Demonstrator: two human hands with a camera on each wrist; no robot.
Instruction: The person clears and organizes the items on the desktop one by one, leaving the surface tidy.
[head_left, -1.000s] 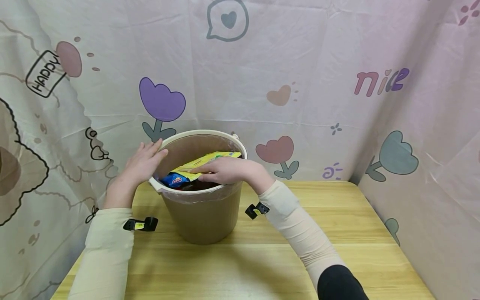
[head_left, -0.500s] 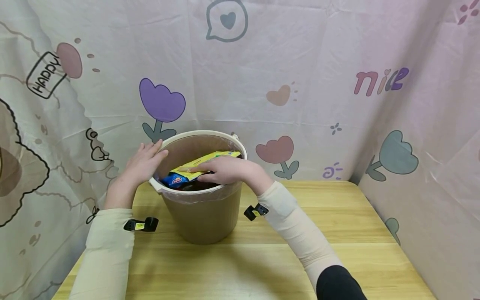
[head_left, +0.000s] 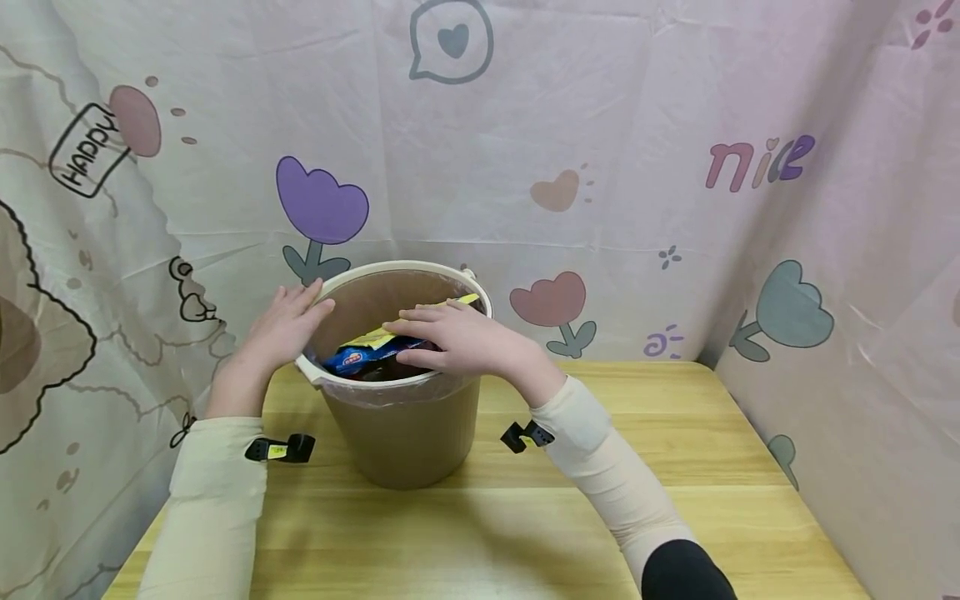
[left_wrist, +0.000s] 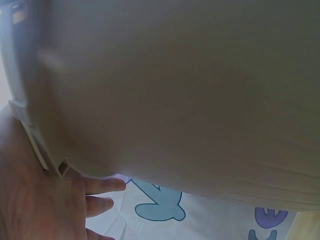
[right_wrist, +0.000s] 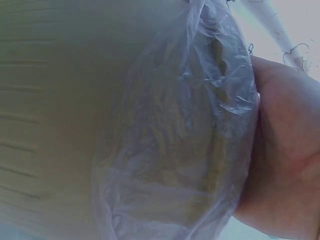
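A brown plastic bin (head_left: 405, 437) with a cream rim stands upright, a yellow and blue snack packet (head_left: 351, 358) lying slanted inside near its top. Over the front right rim reaches my right hand (head_left: 472, 340), its fingers extended flat across the packet and covering much of it. My left hand (head_left: 279, 327) rests on the rim at the left, fingers straight. In the left wrist view this hand's fingers (left_wrist: 102, 205) stretch past the bin's outer wall. Dark contents below the packet are mostly hidden.
A clear plastic liner (right_wrist: 165, 155) folds over the rim and hangs outside the bin. Beneath is a light wooden table (head_left: 600, 500). A printed cloth backdrop (head_left: 465, 167) closes off the back and both sides.
My right hand has shifted slightly right with its fingers spread wider, covering more of the packet, whose right end now sits a little higher. The left hand stays on the rim.
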